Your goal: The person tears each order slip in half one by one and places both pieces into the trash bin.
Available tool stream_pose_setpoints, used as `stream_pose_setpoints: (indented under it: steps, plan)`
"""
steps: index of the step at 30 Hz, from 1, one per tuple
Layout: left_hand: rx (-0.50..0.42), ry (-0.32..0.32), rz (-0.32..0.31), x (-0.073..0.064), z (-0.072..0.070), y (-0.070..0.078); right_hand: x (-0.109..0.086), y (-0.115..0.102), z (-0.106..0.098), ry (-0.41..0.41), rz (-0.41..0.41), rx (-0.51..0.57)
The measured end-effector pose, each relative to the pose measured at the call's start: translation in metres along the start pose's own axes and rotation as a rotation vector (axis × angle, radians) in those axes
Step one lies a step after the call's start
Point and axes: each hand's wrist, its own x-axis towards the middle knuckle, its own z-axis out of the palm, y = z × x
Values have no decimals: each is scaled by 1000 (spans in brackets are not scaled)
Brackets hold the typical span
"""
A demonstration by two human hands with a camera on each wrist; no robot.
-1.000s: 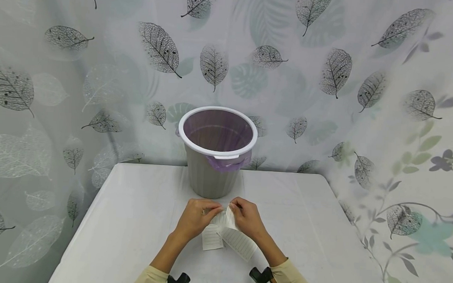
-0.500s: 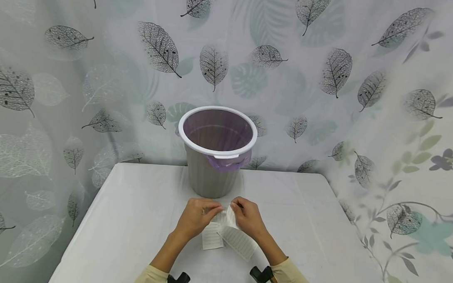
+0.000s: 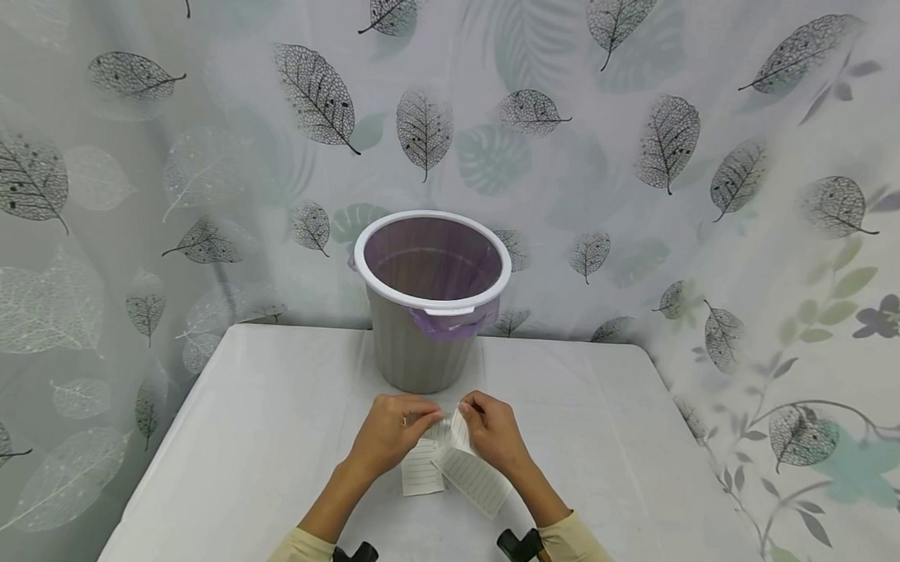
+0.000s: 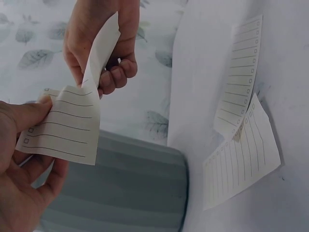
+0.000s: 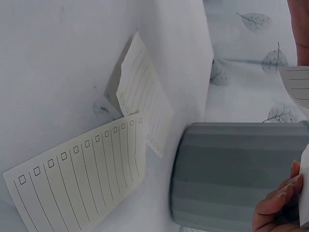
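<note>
My left hand [image 3: 387, 434] pinches a ruled paper sheet [image 4: 65, 123] with small checkboxes between thumb and fingers. Facing it, my right hand [image 3: 495, 434] grips the other side of the same paper, its fingers curled in the left wrist view. Between the hands a strip of the sheet bends upward and twists, with an uneven edge at its tip. Below them two more ruled pieces lie overlapping on the white table: a smaller piece [image 3: 423, 470] with a slanted, uneven edge and a longer piece [image 3: 476, 482] with a row of checkboxes.
Just beyond the hands stands a grey bin [image 3: 421, 350] with a white rim [image 3: 434, 305] and a purple liner [image 3: 456, 327] hanging over its front. The white table [image 3: 266, 440] ends at a leaf-patterned curtain [image 3: 543, 168]. A black wrist mount [image 3: 518, 548] sits at the right cuff.
</note>
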Motion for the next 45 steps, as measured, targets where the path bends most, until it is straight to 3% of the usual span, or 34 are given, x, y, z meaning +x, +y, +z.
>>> stream_pose_setpoints:
  steps: [45]
  plan:
    - [7,5,1,-1,1,2,1,11,1,36,31,-48]
